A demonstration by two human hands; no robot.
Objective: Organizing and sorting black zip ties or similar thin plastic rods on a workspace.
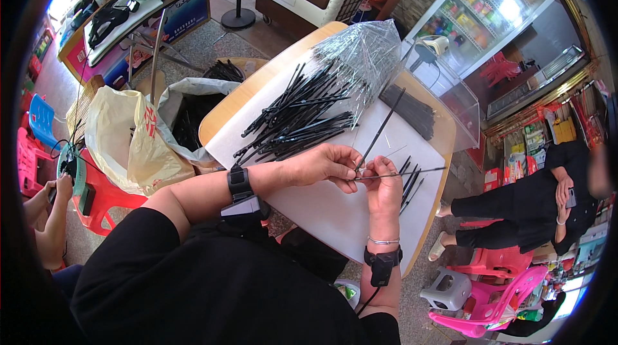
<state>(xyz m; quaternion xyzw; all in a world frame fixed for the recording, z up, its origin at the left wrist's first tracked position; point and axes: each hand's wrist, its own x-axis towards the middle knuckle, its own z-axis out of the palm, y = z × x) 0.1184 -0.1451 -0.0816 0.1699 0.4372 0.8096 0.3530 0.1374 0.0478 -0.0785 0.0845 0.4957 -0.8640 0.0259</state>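
Observation:
My left hand [325, 164] and my right hand [384, 181] meet over a white sheet [335, 213] on a round wooden table [257, 84]. The left hand pinches a long black stick [381, 128] that slants up and to the right. My right hand grips a thin black stick [412, 172] that points right. A big heap of black sticks [296, 116] lies just beyond the hands, partly inside a clear plastic wrap [367, 55]. A few loose sticks [409, 184] lie right of my right hand. Both wrists wear black bands.
A flat bundle of black sticks [408, 110] lies at the table's far right. Left of the table stand a yellow plastic bag [132, 145] and an open sack [187, 116] of sticks. One person sits at the right [534, 203], another at the left edge [48, 216]. Pink stools [489, 293] stand lower right.

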